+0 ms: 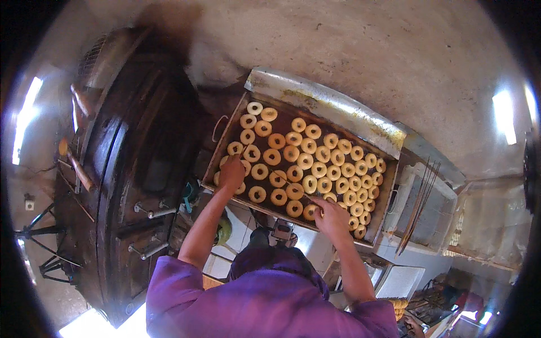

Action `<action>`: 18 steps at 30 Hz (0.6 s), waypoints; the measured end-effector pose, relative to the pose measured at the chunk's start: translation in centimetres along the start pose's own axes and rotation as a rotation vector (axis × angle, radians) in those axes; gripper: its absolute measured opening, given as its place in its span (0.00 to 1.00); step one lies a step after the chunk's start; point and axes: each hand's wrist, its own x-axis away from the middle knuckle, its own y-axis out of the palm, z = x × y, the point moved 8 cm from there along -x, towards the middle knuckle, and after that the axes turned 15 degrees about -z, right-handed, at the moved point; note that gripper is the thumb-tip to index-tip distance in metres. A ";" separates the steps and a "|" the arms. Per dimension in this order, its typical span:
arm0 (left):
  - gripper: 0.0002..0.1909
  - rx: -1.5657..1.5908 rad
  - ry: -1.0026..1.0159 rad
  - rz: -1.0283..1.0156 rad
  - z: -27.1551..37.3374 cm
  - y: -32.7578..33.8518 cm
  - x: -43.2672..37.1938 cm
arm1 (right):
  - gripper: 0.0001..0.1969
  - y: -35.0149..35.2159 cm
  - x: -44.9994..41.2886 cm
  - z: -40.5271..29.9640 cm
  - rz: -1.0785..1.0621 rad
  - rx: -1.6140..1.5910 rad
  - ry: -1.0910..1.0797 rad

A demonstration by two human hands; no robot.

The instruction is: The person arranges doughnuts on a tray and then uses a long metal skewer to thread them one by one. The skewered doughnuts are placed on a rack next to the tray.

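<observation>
Before me is a wide rectangular metal frying vat [386, 198] of dark oil, with several rows of ring doughnuts [318, 170] floating in it. Some rings are pale, others golden brown. My right hand [334, 217] is over the vat's near side and grips a thin stick [291, 183] that points left across the rings. Over the left end is my left hand [233, 172], its back towards me, covering some pale doughnuts. A thin line shows near its fingertips, but I cannot tell whether it holds a stick.
A raised metal splash guard [329, 103] runs along the vat's far edge. Long thin rods [418, 207] lie across a tray on the right. A large dark oven-like cabinet [139, 169] with metal handles [156, 212] stands on the left. At lower right is another person's hand [413, 326].
</observation>
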 end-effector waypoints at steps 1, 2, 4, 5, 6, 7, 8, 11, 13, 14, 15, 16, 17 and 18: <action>0.18 -0.001 0.013 -0.016 0.2 0.4 -0.2 | 0.15 0.7 -0.6 0.6 0.014 0.023 -0.001; 0.18 -0.002 0.027 -0.032 0.4 0.8 -0.4 | 0.16 2.4 -1.7 1.8 0.028 0.047 -0.001; 0.17 0.027 -0.028 -0.122 -2.8 3.0 -1.9 | 0.16 4.7 -3.7 2.0 0.000 0.081 0.001; 0.17 0.040 -0.050 -0.164 -3.7 3.8 -2.6 | 0.16 5.5 -5.1 1.5 -0.026 0.089 0.023; 0.16 0.043 -0.058 -0.192 -3.4 3.9 -2.7 | 0.17 6.0 -5.9 1.6 -0.047 0.091 0.058; 0.15 0.045 -0.067 -0.221 -2.8 3.9 -2.5 | 0.17 5.3 -5.6 1.4 -0.005 0.069 0.051; 0.14 0.048 -0.077 -0.249 -2.3 4.1 -2.1 | 0.18 4.6 -4.8 1.3 0.037 0.048 0.043; 0.11 0.046 0.020 0.016 -3.2 3.6 1.5 | 0.19 2.9 -2.1 1.8 0.033 0.048 0.065; 0.12 0.059 -0.040 -0.100 -2.2 5.1 2.3 | 0.19 3.2 -0.6 3.7 -0.025 0.054 0.095; 0.12 0.065 -0.070 -0.160 -1.5 5.9 2.7 | 0.19 4.3 -0.5 5.0 -0.063 0.047 0.100; 0.13 0.057 -0.058 -0.195 -1.0 6.4 2.8 | 0.19 4.6 -0.6 5.1 -0.103 0.044 0.087; 0.14 0.050 -0.045 -0.230 -0.4 6.8 2.7 | 0.19 4.9 -0.6 5.0 -0.096 0.046 0.081; 0.15 0.043 -0.032 -0.265 0.1 7.4 2.8 | 0.19 5.0 0.0 5.1 -0.078 0.054 0.078; 0.15 0.007 -0.073 -0.294 0.1 7.9 3.1 | 0.19 4.5 0.5 4.5 -0.064 0.058 0.069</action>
